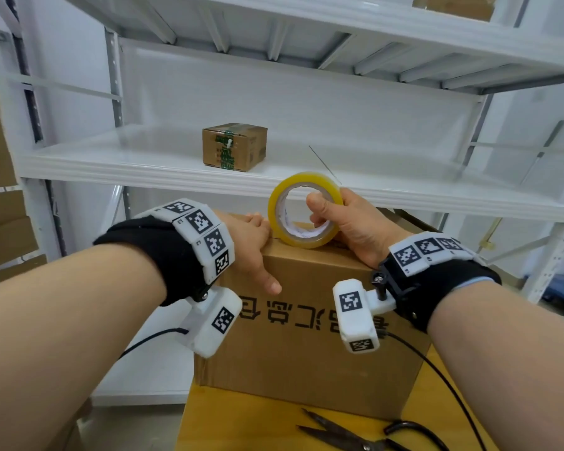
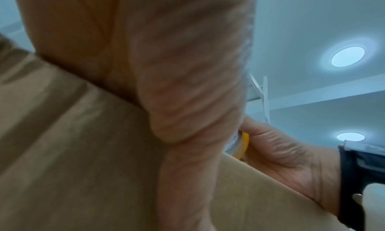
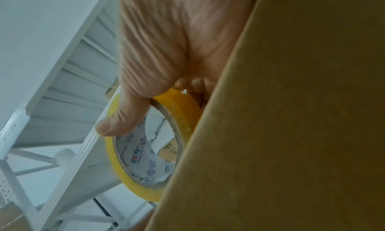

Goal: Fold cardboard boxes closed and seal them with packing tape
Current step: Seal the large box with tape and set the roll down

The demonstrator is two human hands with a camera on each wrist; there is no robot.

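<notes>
Two cardboard boxes are in view. The large cardboard box (image 1: pixel 306 336) stands on a yellow wooden table (image 1: pixel 202 421), its near face printed with big black Chinese characters that appear upside down from the head camera; I cannot read them with certainty. The small cardboard box (image 1: pixel 234 147) sits well apart on the white metal shelf (image 1: pixel 111 157) behind, taped shut with clear tape bearing green print too small to read.

There is one roll of yellowish packing tape (image 1: pixel 305 209), standing on edge on the top of the large box. The right hand (image 1: pixel 352 229) grips it, thumb hooked through the core and the other fingers curled round the outside. The right wrist view shows the core's white inner liner printed with small red and blue logos, too blurred to read reliably.

The left hand (image 1: pixel 253 245) lies on the box top just beside the roll, fingers straight and together on the cardboard, thumb (image 1: pixel 269 283) pointing down the near face.

One pair of dark metal scissors (image 1: pixel 355 434) lies on the table in front of the large box, blades apart.
</notes>
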